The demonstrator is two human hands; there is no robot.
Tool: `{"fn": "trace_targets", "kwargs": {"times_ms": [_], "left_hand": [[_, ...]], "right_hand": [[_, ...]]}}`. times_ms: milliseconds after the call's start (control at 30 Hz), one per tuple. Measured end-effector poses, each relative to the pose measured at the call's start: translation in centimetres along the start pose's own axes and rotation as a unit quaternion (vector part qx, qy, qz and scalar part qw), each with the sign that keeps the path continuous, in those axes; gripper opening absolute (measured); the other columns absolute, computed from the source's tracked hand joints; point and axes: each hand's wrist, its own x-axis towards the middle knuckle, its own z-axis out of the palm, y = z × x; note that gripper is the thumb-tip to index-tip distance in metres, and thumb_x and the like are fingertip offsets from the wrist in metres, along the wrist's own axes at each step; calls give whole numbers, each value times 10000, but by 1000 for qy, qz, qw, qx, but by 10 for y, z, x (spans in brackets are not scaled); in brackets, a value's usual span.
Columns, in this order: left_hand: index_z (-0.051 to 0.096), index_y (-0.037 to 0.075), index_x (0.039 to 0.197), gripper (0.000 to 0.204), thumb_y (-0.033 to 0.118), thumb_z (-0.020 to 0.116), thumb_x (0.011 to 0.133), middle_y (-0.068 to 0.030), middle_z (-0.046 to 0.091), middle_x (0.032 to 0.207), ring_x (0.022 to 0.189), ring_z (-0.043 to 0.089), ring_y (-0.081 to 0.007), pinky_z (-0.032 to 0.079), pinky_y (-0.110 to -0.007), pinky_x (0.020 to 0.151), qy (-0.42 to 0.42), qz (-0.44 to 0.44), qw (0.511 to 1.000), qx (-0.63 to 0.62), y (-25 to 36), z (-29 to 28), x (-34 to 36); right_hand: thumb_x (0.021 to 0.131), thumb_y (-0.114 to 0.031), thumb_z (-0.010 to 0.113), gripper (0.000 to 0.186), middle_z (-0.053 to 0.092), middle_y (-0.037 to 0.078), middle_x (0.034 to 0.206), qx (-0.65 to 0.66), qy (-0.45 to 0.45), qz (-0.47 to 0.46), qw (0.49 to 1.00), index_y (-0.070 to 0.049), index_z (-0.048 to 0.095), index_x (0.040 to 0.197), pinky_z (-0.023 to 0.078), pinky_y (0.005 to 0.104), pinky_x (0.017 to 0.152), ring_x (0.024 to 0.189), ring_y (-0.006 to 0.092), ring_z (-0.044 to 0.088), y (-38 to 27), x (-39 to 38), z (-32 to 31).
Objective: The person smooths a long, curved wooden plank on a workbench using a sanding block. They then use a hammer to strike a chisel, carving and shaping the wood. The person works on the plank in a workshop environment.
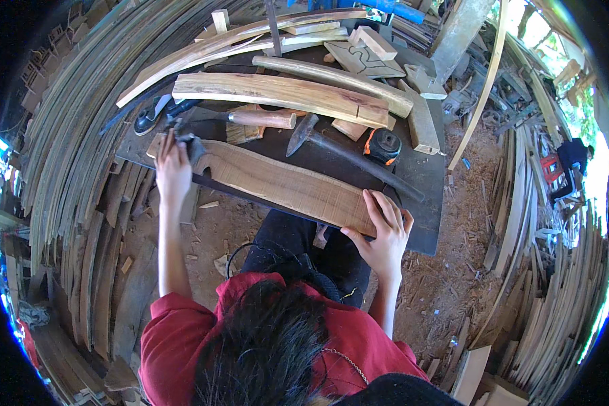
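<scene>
A curved wooden board (284,178), with a scooped notch near its left end, lies along the near edge of the dark worktable. My right hand (386,233) grips its right end, fingers on top and thumb at the near edge. My left hand (174,166) is closed at the board's left end, beside a dark grey metal piece (195,149); what its fingers hold is not clear. Just beyond the board lie a hammer (358,159), a black and orange tape measure (384,145) and a wooden-handled tool (264,119).
On the worktable (423,223), a thick beam (277,93), a round pole (338,82) and offcuts lie farther back. Long strips (81,135) are stacked at left, more timber (561,291) at right. Wood chips litter the dirt floor (446,291). A person (572,162) sits far right.
</scene>
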Motion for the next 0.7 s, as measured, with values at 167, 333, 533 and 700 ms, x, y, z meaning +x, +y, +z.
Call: {"fn": "trace_targets", "kwargs": {"times_ms": [167, 333, 533, 700], "left_hand": [[611, -25, 1088, 379, 194, 324, 973, -143, 464, 1373, 1322, 359, -331, 217, -529, 1092, 37, 3, 999, 11, 4, 11, -6], [627, -51, 1012, 286, 149, 453, 906, -157, 466, 1366, 1337, 347, -306, 237, -522, 1075, -18, 174, 982, -73, 122, -4, -75], [602, -32, 866, 319, 186, 387, 958, -190, 440, 1369, 1313, 361, -362, 284, -522, 1080, -14, -6, 999, -31, 66, -7, -33], [488, -8, 1297, 444, 262, 329, 983, -129, 404, 1423, 1355, 314, -300, 205, -478, 1112, -9, -46, 997, 59, -25, -1, 19]], "right_hand": [[670, -526, 716, 727, 530, 0, 1255, -2, 7, -1, 1000, -155, 543, 1271, 311, 449, 960, 1137, 194, 515, 0, 1, 2], [673, -525, 714, 728, 535, 4, 1248, -6, -2, 2, 1000, -150, 542, 1273, 308, 448, 962, 1134, 194, 516, 1, 2, 1], [670, -519, 719, 726, 541, 5, 1243, -13, -4, 9, 1000, -145, 546, 1268, 307, 445, 963, 1132, 193, 517, 0, 1, -2], [669, -516, 721, 719, 542, 8, 1243, 2, 2, 3, 1000, -148, 551, 1263, 303, 450, 969, 1134, 193, 517, -1, 2, 0]]}}
